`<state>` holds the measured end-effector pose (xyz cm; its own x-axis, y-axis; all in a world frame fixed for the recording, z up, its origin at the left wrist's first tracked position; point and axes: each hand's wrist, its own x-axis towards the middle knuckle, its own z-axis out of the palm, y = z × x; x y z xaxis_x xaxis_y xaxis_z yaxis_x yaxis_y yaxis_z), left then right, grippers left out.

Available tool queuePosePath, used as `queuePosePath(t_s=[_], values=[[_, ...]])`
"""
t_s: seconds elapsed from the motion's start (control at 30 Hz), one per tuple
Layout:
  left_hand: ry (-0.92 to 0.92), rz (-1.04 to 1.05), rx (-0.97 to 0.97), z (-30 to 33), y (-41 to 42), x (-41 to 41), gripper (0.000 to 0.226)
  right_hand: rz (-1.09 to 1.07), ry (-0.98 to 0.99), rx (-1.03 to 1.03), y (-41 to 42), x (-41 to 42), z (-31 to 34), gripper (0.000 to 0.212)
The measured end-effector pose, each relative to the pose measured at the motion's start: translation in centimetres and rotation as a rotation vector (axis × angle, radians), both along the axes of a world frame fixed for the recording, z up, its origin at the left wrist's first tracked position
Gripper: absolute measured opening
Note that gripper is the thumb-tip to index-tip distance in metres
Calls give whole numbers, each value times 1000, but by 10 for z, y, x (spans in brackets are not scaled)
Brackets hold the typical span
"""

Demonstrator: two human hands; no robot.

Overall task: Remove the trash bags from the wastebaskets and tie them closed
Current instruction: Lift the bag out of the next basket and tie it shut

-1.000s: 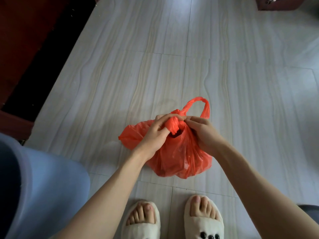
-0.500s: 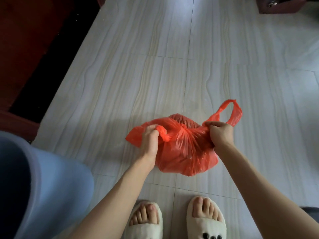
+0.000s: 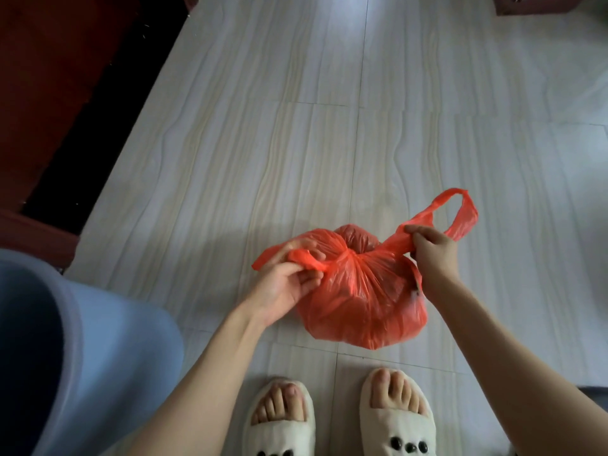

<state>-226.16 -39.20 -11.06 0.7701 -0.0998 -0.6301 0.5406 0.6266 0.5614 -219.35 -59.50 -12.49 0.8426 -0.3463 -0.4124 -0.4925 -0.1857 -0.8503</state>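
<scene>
I find the red trash bag (image 3: 362, 297) resting on the pale tiled floor (image 3: 296, 143), just ahead of my white slippers (image 3: 339, 419) at six o'clock. My left hand (image 3: 283, 287) grasps the handle at the bag's nine o'clock side; my right hand (image 3: 434, 255) pinches the other handle (image 3: 460, 212), stretched toward two o'clock. A blue wastebasket (image 3: 98, 340) stands at eight o'clock.
</scene>
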Motion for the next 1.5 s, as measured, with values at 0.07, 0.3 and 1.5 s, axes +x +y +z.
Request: queuePosePath(t_s=[0.07, 0.3, 1.5], values=[[-132, -52, 174, -1, 2, 3, 36, 48, -48, -27, 4, 1, 4, 30], [-658, -275, 1483, -2, -5, 16, 22, -18, -98, -73, 20, -2, 7, 32], [-100, 326, -75, 11, 11, 29, 66, -207, 46, 403, -13, 11, 4, 34]])
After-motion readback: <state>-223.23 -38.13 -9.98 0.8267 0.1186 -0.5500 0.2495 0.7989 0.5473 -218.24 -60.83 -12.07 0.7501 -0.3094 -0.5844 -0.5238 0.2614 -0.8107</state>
